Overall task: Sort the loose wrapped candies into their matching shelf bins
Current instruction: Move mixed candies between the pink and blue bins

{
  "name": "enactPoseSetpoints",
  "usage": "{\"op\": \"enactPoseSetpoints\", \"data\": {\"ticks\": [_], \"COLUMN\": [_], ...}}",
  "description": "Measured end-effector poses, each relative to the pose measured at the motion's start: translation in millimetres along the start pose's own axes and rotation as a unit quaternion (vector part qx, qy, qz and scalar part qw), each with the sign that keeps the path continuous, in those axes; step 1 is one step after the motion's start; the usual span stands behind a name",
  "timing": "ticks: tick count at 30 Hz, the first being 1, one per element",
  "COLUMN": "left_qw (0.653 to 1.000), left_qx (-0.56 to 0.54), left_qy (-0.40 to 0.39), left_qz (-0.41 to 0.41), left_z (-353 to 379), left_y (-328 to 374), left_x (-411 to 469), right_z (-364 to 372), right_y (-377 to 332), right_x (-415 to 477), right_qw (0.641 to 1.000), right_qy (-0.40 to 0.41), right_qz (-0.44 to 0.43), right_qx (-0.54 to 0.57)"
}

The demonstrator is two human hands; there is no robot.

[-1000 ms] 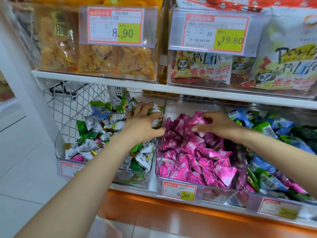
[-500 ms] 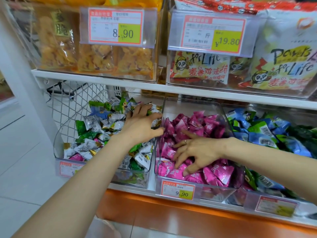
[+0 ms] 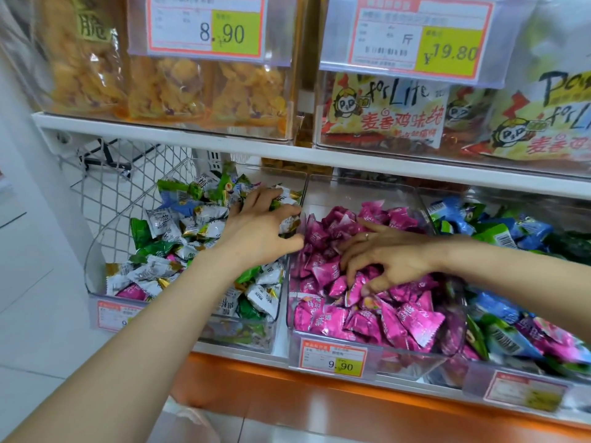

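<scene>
Sliding forward across the pile within the last second, the right hand [image 3: 390, 260] had left the back of the clear plastic middle bin [image 3: 415, 362] and now lay palm-down over the heap of pink foil-wrapped candies [image 3: 399, 318]. Its fingers [image 3: 350, 273] were splayed apart and bent, the tips on the wrappers and nothing plainly pinched between them. That suggested raking or levelling candies already in the right bin, not a fresh pick.

The left hand [image 3: 259, 231] had hardly moved. It rested in the clear left-hand bin [image 3: 92, 251] on the mixed green, white and blue wrapped candies [image 3: 179, 225], close against the wall shared with the pink bin. Whether its fingers held a candy could not be told, since the back of the hand hid the tips. The two hands were near each other but not touching.

Sorting looked unfinished. One stray pink candy [image 3: 132, 292] sat at the front left corner of the mixed bin, and more pink wrappers [image 3: 556, 340] lay among the blue and green candies in the right-hand bin [image 3: 499, 241].

The pink candies shared no single heading. They were short pillow packs with crimped ends, tumbled every way. The frontmost pink pack [image 3: 419, 321] ran diagonally, its crimped end aimed down and right toward the bin's front, while the stray lay roughly left to right.
</scene>
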State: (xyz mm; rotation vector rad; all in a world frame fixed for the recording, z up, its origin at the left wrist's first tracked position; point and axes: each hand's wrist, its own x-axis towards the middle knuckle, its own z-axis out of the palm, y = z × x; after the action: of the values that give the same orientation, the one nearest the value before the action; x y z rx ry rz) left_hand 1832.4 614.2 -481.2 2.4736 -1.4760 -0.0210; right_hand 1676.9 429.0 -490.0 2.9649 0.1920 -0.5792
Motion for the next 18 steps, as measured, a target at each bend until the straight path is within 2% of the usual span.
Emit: {"op": "enactPoseSetpoints", "data": {"ticks": [8, 12, 15, 18], "left_qw": [1.0, 1.0, 1.0, 1.0], "left_qx": [0.004, 0.008, 0.01, 0.011], "left_qy": [0.0, 0.0, 0.001, 0.0], "left_qz": [-0.006, -0.006, -0.004, -0.006], "left_z": [0.0, -0.6, -0.5, -0.2], "left_y": [1.1, 2.4, 2.1, 1.7], "left_x": [-0.2, -0.4, -1.0, -1.2], "right_z": [-6.0, -2.6, -1.5, -3.8], "right_y": [8.4, 6.2, 2.9, -2.7], "right_x": [-8.9, -1.4, 6.0, 5.8], "right_qw": [0.995, 0.99, 0.98, 0.966], "right_qy": [0.07, 0.113, 0.168, 0.2], "right_qz": [0.026, 0.049, 0.075, 0.086], "right_qx": [0.067, 0.061, 0.077, 0.138]}}
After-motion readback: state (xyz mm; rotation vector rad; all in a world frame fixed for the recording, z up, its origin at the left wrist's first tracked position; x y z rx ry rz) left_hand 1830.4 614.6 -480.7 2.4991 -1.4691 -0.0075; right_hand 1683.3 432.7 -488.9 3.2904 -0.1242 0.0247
